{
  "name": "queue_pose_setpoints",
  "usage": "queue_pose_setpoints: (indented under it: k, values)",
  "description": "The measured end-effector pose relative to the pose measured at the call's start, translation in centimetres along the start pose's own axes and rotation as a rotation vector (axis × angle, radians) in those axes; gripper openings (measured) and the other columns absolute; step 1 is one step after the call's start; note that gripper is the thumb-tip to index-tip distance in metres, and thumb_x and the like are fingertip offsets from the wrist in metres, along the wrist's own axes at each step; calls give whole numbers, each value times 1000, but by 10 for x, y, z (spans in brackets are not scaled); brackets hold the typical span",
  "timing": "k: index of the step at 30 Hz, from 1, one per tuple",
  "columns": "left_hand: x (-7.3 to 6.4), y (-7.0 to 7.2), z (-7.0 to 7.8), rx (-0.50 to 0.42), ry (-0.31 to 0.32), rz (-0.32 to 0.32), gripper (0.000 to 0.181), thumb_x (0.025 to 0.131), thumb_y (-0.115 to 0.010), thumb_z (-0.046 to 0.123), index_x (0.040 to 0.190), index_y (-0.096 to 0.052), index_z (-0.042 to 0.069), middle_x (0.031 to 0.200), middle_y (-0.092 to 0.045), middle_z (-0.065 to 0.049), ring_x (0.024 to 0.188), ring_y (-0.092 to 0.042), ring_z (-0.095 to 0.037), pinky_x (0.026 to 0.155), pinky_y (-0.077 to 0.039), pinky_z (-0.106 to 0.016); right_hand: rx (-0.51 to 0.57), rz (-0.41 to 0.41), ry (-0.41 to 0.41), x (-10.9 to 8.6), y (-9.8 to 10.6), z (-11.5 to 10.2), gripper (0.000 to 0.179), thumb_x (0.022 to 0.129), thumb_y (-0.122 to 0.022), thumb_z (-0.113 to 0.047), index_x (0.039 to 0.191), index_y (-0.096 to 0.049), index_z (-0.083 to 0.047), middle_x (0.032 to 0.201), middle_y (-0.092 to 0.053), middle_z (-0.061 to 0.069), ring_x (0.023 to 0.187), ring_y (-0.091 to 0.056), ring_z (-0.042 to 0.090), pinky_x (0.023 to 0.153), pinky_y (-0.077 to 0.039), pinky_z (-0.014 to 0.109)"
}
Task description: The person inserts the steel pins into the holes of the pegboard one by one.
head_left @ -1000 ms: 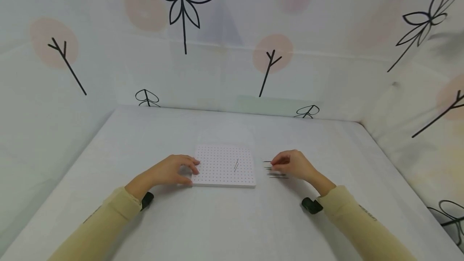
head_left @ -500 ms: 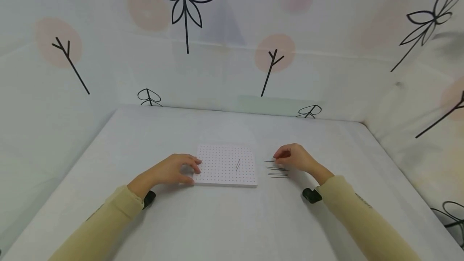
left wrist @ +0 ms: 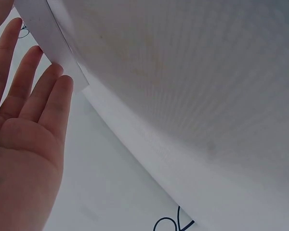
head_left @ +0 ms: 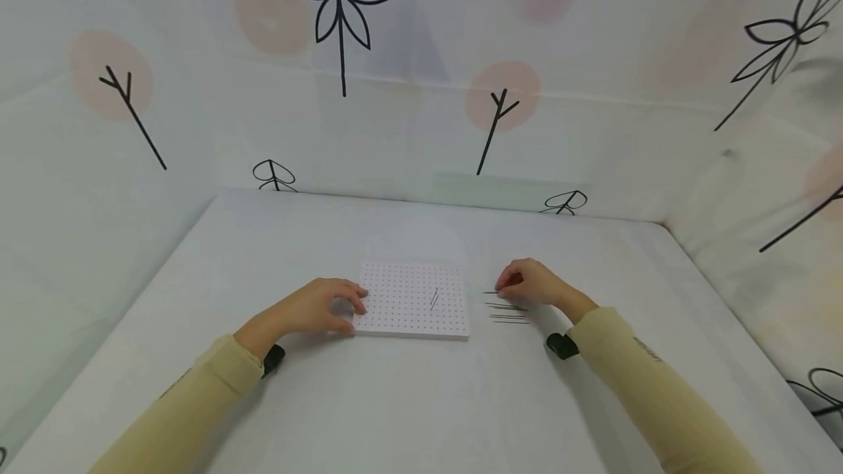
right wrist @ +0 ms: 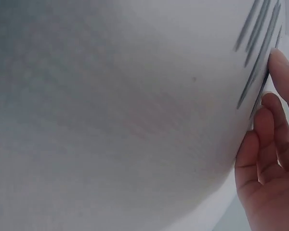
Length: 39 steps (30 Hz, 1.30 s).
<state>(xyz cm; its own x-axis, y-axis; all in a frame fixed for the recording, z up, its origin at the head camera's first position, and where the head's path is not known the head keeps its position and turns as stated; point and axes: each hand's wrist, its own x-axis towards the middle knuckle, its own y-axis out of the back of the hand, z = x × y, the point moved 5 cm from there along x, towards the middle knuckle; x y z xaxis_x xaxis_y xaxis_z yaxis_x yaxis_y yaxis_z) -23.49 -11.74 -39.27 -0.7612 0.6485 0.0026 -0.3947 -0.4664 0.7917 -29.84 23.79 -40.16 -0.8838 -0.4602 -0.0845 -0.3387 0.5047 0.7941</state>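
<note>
A white board with rows of small holes (head_left: 402, 313) lies flat on the table. On its right half a thin needle (head_left: 435, 298) sticks up at a slant, with a second thin dark line beside it. My left hand (head_left: 315, 307) rests at the board's left edge, fingers extended and fingertips against its side (left wrist: 53, 43), thumb near the front corner. Right of the board, my right hand (head_left: 532, 284) pinches the farthest of several dark thin needles (head_left: 507, 306) by its right end, thumb and fingers (right wrist: 264, 122) close together low at the tabletop. The remaining needles lie roughly parallel, nearer the body.
A white cloth covers the table (head_left: 369, 408). Behind it and at both sides hang pale cloth walls (head_left: 408, 137) printed with flowers and twigs. Dark wrist mounts (head_left: 562, 346) sit under both wrists, just above the table.
My right hand has moved slightly away from the body, off the middle needles and onto the farthest one. The left hand has stayed at the board; the whole view has shifted slightly.
</note>
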Motion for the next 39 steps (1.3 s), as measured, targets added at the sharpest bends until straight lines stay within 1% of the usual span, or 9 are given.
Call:
queue_pose_setpoints:
  k: [4, 7, 14, 18, 24, 27, 31, 34, 39]
  values:
    - [1, -1, 0, 0, 3, -1, 23, 74, -79, 15, 93, -69, 22, 125, -58, -3, 122, -46, -29, 101, -34, -48, 3, -35, -34, 0, -3, 1, 6, 82, -70, -9, 87, -68, -6, 87, -62, 0, 82, -52, 16, 77, -45, 34]
    - [1, -1, 0, -3, 7, -2, 23, 74, -79, 15, 93, -69, 22, 125, -58, -3, 122, -46, -29, 101, -34, -48, 1, -45, -51, -1, -4, 1, 5, 84, -68, -8, 87, -67, -5, 86, -62, 0, 81, -52, 17, 76, -44, 33]
    - [1, 0, 1, -1, 8, 0, 23, 73, -79, 14, 92, -69, 22, 124, -58, -3, 122, -46, -29, 101, -34, -48, 8, -82, -35, -2, -6, -3, 5, 87, -64, -7, 89, -63, -2, 84, -61, 1, 80, -51, 17, 75, -44, 33]
    - [1, 0, 2, -6, 8, -1, 23, 73, -79, 14, 92, -69, 21, 124, -58, -4, 122, -46, -29, 101, -34, -48, 0, -98, -15, -3, -6, -3, 5, 88, -62, -7, 90, -62, -2, 84, -60, 1, 79, -50, 16, 74, -44, 32]
    - [1, 1, 4, -12, 3, 1, 23, 73, -79, 13, 92, -69, 21, 124, -58, -5, 121, -47, -29, 101, -34, -48, 0, -107, -9, -5, -5, -3, 5, 89, -61, -8, 89, -62, -3, 82, -58, 0, 78, -49, 16, 72, -43, 31]
    - [1, 1, 4, -11, 6, 2, 23, 73, -79, 13, 92, -69, 21, 123, -59, -5, 121, -47, -29, 101, -34, -47, -5, -94, 12, -6, -3, -5, 5, 90, -61, -9, 89, -61, -4, 82, -57, 0, 77, -49, 16, 71, -43, 31]
    - [0, 1, 4, -6, 12, 3, 23, 73, -79, 13, 92, -69, 20, 124, -58, -4, 121, -46, -29, 101, -34, -48, -14, -56, 28, -6, -1, -8, 5, 90, -61, -9, 89, -60, -5, 83, -57, 0, 78, -49, 16, 71, -44, 31]
    - [0, 1, 4, -18, 18, 6, 23, 72, -79, 13, 92, -69, 20, 124, -58, -4, 122, -46, -29, 102, -33, -48, -9, -29, 20, -7, -1, -9, 5, 89, -62, -9, 89, -60, -5, 84, -57, 0, 78, -50, 16, 71, -44, 31]
    - [-1, 2, 5, -33, 26, 10, 23, 72, -79, 12, 92, -70, 19, 124, -58, -5, 122, -46, -29, 102, -32, -48, 19, 29, 7, -8, 1, -11, 8, 89, -62, -6, 96, -63, -3, 86, -60, 2, 76, -53, 16, 69, -47, 29]
